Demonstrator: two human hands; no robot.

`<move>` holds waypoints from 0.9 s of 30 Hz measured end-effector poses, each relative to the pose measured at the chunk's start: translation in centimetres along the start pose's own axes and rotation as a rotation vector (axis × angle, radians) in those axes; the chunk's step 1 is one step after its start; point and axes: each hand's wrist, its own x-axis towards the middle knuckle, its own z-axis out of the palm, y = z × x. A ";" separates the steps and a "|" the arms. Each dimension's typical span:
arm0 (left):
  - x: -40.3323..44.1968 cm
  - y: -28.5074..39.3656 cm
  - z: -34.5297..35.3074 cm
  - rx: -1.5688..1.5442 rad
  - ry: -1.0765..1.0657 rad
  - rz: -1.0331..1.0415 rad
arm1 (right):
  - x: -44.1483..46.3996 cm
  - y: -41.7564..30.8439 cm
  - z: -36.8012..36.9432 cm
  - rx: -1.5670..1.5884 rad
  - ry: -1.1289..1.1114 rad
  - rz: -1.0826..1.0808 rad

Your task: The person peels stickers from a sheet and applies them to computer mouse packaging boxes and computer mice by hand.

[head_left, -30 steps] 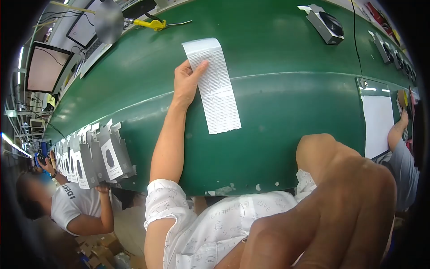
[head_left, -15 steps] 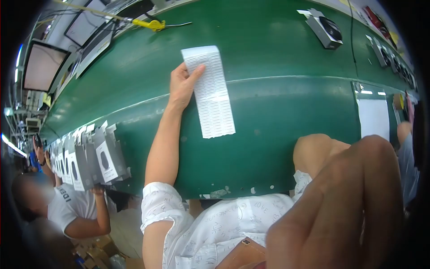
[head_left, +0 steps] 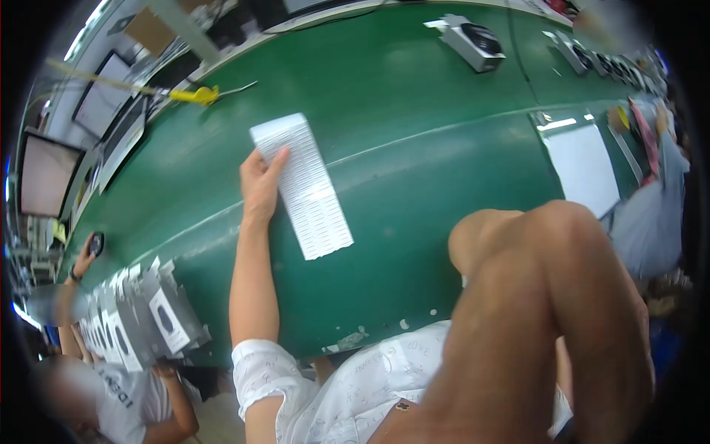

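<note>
My left hand (head_left: 259,186) is closed on a long white label sheet (head_left: 316,203), thumb on top near its far end and fingers underneath. Rows of small printed strips run down the sheet, and its near end looks torn. It lies over the green tabletop (head_left: 414,177); whether it touches the surface I cannot tell. My right hand (head_left: 543,288) is raised very close to the camera, large and blurred, with bent knuckles. Its fingertips are out of sight, so anything in them is hidden.
Grey-and-white boxes (head_left: 170,322) stand in a row at the left, beside a co-worker (head_left: 126,392). A yellow air gun (head_left: 196,95) lies toward the back. An open box with a black round item (head_left: 477,44) sits farther off. White paper in a clear sleeve (head_left: 584,166) lies right.
The view has turned, so the sheet and my left hand appear lower and farther left. My left hand keeps its hold. My right hand stays close to the camera, slightly shifted left.
</note>
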 end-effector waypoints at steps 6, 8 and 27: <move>0.3 -0.4 -0.2 0.021 0.004 0.017 | -0.4 -1.3 1.0 -0.047 0.005 -0.041; 0.2 0.0 -0.2 0.037 -0.028 0.022 | -0.5 -1.8 1.5 -0.066 -0.008 -0.058; 0.2 0.0 0.1 0.046 -0.037 0.030 | -0.4 0.1 0.5 0.028 -0.052 -0.141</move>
